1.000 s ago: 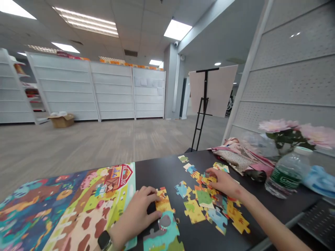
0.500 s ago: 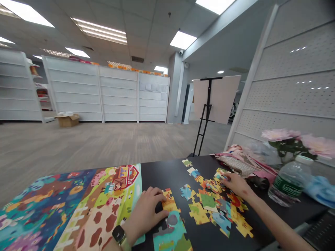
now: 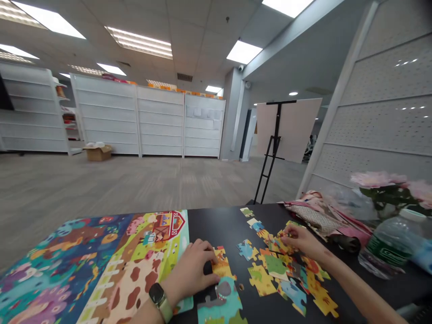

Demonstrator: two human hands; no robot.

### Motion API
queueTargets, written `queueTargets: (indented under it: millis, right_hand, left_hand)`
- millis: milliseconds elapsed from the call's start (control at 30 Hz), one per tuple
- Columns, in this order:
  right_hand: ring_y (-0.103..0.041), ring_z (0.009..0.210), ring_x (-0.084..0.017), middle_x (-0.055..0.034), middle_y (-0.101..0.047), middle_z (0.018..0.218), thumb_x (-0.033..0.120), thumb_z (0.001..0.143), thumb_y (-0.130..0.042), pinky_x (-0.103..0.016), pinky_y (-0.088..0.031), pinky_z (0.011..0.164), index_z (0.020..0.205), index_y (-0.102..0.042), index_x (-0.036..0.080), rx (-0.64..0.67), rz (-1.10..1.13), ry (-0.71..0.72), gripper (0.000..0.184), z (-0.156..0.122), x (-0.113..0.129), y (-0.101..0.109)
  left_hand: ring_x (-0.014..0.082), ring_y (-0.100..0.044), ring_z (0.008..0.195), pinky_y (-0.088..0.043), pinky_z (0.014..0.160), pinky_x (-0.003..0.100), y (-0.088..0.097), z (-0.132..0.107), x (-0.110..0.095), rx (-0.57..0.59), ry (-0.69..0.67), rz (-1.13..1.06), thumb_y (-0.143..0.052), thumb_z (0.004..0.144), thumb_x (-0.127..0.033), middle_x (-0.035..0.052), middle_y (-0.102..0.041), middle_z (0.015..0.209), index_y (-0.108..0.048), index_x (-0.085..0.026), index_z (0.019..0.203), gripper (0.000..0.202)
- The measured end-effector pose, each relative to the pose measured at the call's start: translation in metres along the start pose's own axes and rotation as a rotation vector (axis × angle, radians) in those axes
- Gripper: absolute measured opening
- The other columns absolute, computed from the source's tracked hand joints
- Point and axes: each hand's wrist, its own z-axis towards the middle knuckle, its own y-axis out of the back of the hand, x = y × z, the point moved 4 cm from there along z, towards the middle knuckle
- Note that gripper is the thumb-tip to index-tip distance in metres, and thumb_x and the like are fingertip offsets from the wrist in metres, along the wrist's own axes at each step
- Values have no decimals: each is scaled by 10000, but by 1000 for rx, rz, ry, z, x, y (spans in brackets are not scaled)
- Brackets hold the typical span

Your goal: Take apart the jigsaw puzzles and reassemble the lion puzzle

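Observation:
My left hand (image 3: 197,263), wearing a watch (image 3: 157,293), rests with thumb and fingers apart. Its fingertips touch a joined strip of jigsaw pieces (image 3: 224,292) showing a grey and teal animal and a yellow part above. My right hand (image 3: 303,242) reaches into a loose heap of jigsaw pieces, fingers bent together on a yellow-orange puzzle piece (image 3: 278,244) at the heap's far side. The fingers partly hide that piece. Nearer in the heap lie a green piece (image 3: 275,266), a yellow piece (image 3: 261,281) and a blue piece (image 3: 293,292).
A farm and sea picture sheet (image 3: 135,270) covers the left of the black table (image 3: 216,225). On the right stand a water bottle (image 3: 388,245), pink flowers (image 3: 380,179) and a patterned bag (image 3: 313,211). An easel (image 3: 270,157) stands beyond the table.
The view has turned slightly left. My right hand's fingers have shifted nearer and leftward over the heap. My left hand stays at the joined strip.

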Motion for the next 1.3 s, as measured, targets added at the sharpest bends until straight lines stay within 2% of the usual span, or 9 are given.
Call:
queueTargets:
  millis: [167, 233, 333, 467, 767, 933, 1033, 1133, 1300]
  right_hand:
    - [-639, 702, -169, -6, -653, 851, 548, 771, -680, -289, -488, 619, 1204, -581, 261, 109, 546, -77, 529, -17, 58, -43]
    - [-655, 731, -167, -14, -681, 851, 523, 768, -705, -290, -502, 657, 1001, -615, 234, 237, 697, -73, 382, -29, 89, -82]
    - [-588, 608, -133, 11, -655, 686, 479, 703, -746, -235, -438, 545, 757, -560, 210, 253, 583, -17, 331, -33, 121, -131]
    - [-477, 473, -106, 34, -589, 552, 439, 661, -719, -215, -347, 431, 645, -484, 224, 145, 430, -26, 320, -24, 125, -159]
    - [-575, 551, -148, 48, -628, 585, 329, 744, -650, -240, -397, 535, 925, -589, 213, 184, 141, 76, 223, -21, 117, -145]
    - [-624, 694, -192, 19, -664, 724, 333, 711, -711, -277, -424, 633, 1081, -617, 212, 139, -153, 151, 400, -27, 135, -135]
    - [-634, 797, -221, -17, -677, 826, 401, 742, -721, -308, -454, 705, 1001, -653, 215, 111, -250, 204, 327, -31, 139, -128]
    - [-646, 982, -238, -70, -697, 1028, 353, 854, -621, -365, -481, 901, 971, -711, 216, 89, -224, 306, 202, -33, 123, -119]
    - [-587, 1224, -264, -112, -641, 1308, 283, 913, -522, -434, -431, 1077, 1145, -721, 225, -8, -182, 318, 311, -39, 66, -81]
  left_hand:
    - [259, -540, 1071, -430, 909, 347, 5, -2, 3, 25, -59, -22, -920, 653, -387, 19, -614, 1174, -685, -231, 846, 342]
    - [254, -544, 1057, -433, 910, 340, 3, -3, 6, 33, -66, -38, -920, 657, -400, 13, -625, 1167, -677, -234, 859, 357]
    - [246, -547, 1056, -429, 922, 335, 1, -3, 9, 40, -74, -52, -916, 668, -399, -1, -633, 1168, -676, -244, 889, 361]
    - [245, -550, 1062, -427, 918, 333, 1, -2, 10, 54, -76, -55, -924, 654, -419, -9, -634, 1172, -679, -247, 892, 383]
    - [252, -547, 1055, -448, 904, 347, 5, -2, 10, 69, -58, -34, -899, 672, -459, -2, -625, 1141, -681, -255, 924, 391]
    - [291, -514, 1093, -430, 964, 452, 4, -6, -3, 100, -108, 64, -792, 745, -389, 26, -564, 1219, -583, -378, 1288, 582]
    - [311, -489, 1123, -403, 993, 502, 1, -6, -10, 110, -81, 119, -749, 739, -330, 43, -538, 1245, -574, -386, 1309, 599]
    - [318, -473, 1159, -381, 1024, 509, 0, -6, -13, 123, -44, 120, -736, 750, -332, 54, -534, 1262, -590, -360, 1297, 567]
    - [325, -467, 1198, -374, 1040, 496, 0, -5, -15, 172, -13, 84, -711, 819, -483, 64, -525, 1311, -603, -354, 1298, 507]
